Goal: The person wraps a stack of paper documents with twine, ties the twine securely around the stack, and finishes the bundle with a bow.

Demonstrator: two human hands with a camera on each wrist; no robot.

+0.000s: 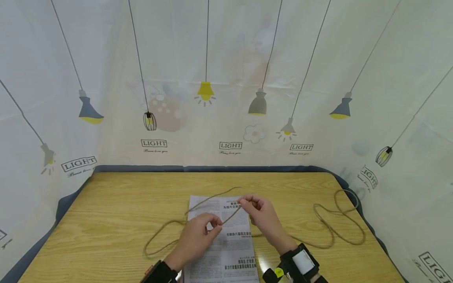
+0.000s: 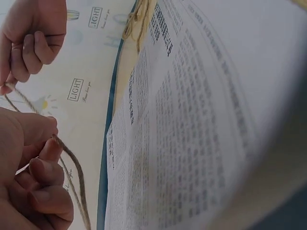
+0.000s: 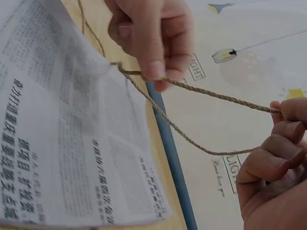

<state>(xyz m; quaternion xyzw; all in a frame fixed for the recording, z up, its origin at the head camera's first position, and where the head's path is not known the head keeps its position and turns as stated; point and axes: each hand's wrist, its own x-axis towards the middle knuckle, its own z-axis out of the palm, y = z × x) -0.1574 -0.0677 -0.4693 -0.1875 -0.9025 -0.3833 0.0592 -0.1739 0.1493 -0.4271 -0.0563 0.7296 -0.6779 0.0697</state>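
A length of brown twine (image 3: 216, 97) stretches between the two hands above a printed newspaper sheet (image 1: 226, 251). My left hand (image 1: 199, 232) pinches it between thumb and forefinger, low over the middle of the page. Farther forward, near the page's top right corner, my right hand (image 1: 262, 214) pinches the twine with thumb and fingertips. In the right wrist view a second strand hangs in a slack curve below the taut one and runs back to the right hand (image 3: 278, 163). The left wrist view shows the twine bending down past the left hand (image 2: 36, 177).
Loose twine coils (image 1: 332, 232) lie on the wooden table (image 1: 106, 220) at the right, and another loop curves out left of the newspaper. A pale curtain (image 1: 226, 47) printed with lamps surrounds the table's back and sides. Dark cameras are strapped to both wrists.
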